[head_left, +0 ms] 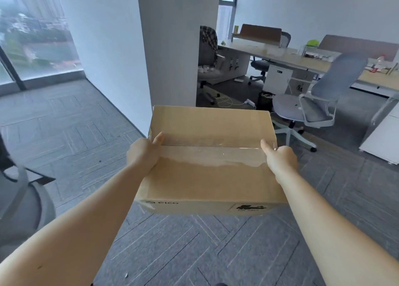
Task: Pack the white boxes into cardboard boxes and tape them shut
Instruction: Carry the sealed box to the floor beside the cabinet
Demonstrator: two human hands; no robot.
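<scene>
Operator: Carton status, from the head view. One cardboard box (210, 156) is held up in front of me above the carpet floor (64, 124), not resting on anything. Flaps are closed and a strip of clear tape (212, 154) runs along the centre seam, so I judge this box packed and sealed.

Reviewer: Hands?

Operator: Left hand (143, 154) grips the box's 9 o'clock end, thumb laid on the top by the tape end, fingers wrapped down the side out of sight. Right hand (280, 158) does the same at the 3 o'clock end. Both closed on the carton; neither holds anything else.

Reviewer: White boxes?

Operator: None visible. Presumably inside, but I cannot confirm through the card.

Reviewer: What is left?

Operator: For this box, only setting it down somewhere, I judge. Whether more cartons wait to be filled, I cannot tell: no tape roll or open carton in view. At 1 to 2 o'clock there is a grey office chair (319, 104) and a desk (280, 54) behind it; a white pillar (172, 48) stands at 12 o'clock.
</scene>
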